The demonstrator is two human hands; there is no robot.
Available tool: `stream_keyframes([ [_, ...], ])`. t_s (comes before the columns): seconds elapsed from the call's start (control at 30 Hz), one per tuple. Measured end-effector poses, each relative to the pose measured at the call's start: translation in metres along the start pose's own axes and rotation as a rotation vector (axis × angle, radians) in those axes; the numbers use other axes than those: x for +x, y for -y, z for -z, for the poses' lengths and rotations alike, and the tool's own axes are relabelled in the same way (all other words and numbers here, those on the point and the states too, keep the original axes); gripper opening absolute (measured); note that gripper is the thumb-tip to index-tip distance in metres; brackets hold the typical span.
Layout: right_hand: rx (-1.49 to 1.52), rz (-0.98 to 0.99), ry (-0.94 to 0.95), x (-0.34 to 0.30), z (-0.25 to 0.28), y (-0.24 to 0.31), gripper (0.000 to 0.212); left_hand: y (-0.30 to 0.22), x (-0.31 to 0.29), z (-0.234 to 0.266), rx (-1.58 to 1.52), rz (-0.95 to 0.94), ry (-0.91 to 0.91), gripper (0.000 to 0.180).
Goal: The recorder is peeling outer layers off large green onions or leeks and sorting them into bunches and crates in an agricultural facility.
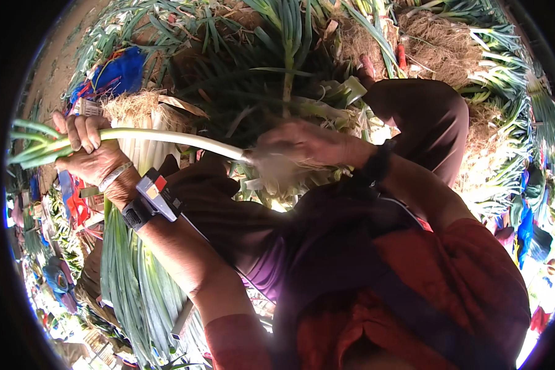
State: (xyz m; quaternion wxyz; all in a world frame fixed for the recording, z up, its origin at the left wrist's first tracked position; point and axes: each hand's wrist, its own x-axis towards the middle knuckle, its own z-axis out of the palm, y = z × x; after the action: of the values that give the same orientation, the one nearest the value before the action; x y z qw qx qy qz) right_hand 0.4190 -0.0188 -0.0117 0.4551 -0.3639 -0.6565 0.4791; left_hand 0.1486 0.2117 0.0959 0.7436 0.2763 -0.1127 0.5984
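My left hand [92, 143] is closed around the green end of a long spring onion [172, 137], whose leaves stick out past the fist. The white stalk stretches to the right, bowing slightly down to its root end. There the pale roots [280, 172] are smeared by motion. Right at that end is my right hand [311, 143], its fingers blurred, so their grip on the roots does not show. Under my left hand stands a thick bundle of spring onions [132, 265], its white stalks and roots at the top and its green leaves hanging down along my left forearm.
Loose green leaves and peelings lie heaped [228, 80] in front of me. Rooted bundles [441, 49] are stacked at the far right, with more green stalks [505, 80] beside them. A blue plastic bag [122, 71] lies at the far left. My bent knee [425, 114] rises at the right.
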Motion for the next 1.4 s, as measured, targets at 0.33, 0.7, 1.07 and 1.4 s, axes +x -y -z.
stream_keyframes([
  [0.33,-0.989,-0.356,0.109,-0.063,0.059,-0.051,0.029,-0.024,-0.008,0.017,0.666,-0.298,-0.547,0.072],
  [0.7,-0.916,0.153,-0.391,0.045,0.054,0.001,0.024,-0.011,-0.004,0.031,0.340,-0.155,-0.345,0.038],
  [1.07,-1.350,-0.158,-0.160,0.067,0.031,0.001,0.042,0.029,-0.009,0.003,0.461,-0.273,-0.937,0.030],
  [1.4,-1.130,-0.200,-0.162,0.061,0.019,0.013,0.026,0.023,-0.019,0.016,0.364,-0.260,-0.841,0.021],
])
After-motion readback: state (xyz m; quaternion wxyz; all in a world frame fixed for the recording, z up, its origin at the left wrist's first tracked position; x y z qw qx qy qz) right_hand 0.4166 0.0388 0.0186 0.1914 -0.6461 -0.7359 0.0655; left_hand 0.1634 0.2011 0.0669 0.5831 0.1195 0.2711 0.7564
